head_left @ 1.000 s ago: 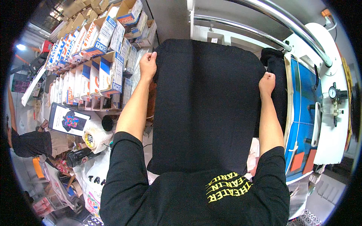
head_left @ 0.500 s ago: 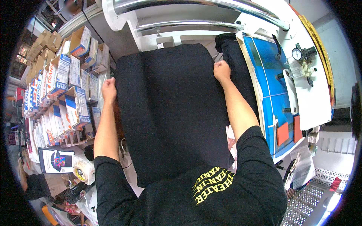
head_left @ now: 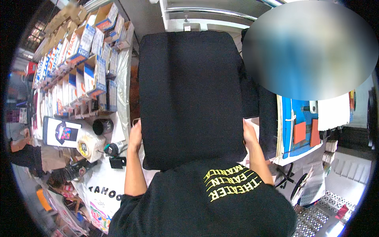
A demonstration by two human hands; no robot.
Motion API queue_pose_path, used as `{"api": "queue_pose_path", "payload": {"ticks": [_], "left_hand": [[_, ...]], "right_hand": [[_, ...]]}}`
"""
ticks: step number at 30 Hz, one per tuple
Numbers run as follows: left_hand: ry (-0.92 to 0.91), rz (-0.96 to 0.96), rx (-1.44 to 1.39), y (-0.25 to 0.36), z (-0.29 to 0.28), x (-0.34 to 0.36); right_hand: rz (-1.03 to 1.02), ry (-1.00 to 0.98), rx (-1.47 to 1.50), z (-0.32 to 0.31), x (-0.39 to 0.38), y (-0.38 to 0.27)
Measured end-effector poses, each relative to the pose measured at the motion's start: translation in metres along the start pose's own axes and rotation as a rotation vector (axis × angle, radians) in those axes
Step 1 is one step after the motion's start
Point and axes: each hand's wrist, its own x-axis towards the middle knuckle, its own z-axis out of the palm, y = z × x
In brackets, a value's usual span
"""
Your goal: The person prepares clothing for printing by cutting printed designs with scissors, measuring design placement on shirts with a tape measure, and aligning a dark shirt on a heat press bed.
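Observation:
A black cloth (head_left: pixel 189 94) lies smooth and flat in front of me, with rounded corners as if drawn over a board. At its near left edge is my left hand (head_left: pixel 136 134), thumb up and fingers curled round the side. My right hand (head_left: pixel 249 132) grips the opposite edge at about the same height. Fingertips of both hands are hidden under the cloth. Beyond the right side hangs more dark fabric (head_left: pixel 267 122).
Cardboard boxes (head_left: pixel 94 73) with upright packs line the left. Near them are a shirt picture (head_left: pixel 63 132), a tape roll (head_left: pixel 89 148) and a black cup (head_left: pixel 103 126). A blue panel (head_left: pixel 290 134) with orange patches (head_left: pixel 300 133) stands right; chrome bar (head_left: pixel 213 12) behind. A blurred oval hides the upper right.
Both hands have come back toward me, from the far part of the cloth's sides to its near part. My view has shifted, and the cloth's near end sits higher in it.

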Motion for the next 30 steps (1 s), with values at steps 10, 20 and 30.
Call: {"api": "queue_pose_path", "payload": {"ticks": [10, 20, 30], "left_hand": [[0.004, -0.111, -0.298, -0.050, -0.059, -0.078], [0.138, 0.186, -0.285, -0.069, -0.056, -0.080], [0.294, 0.310, -0.148, -0.107, -0.055, -0.052]], "right_hand": [[-0.046, -0.126, 0.465, -0.041, -0.078, 0.031], [-0.207, 0.127, 0.172, -0.045, -0.063, 0.066], [-0.302, 0.312, 0.047, -0.018, -0.078, 0.063]]}}
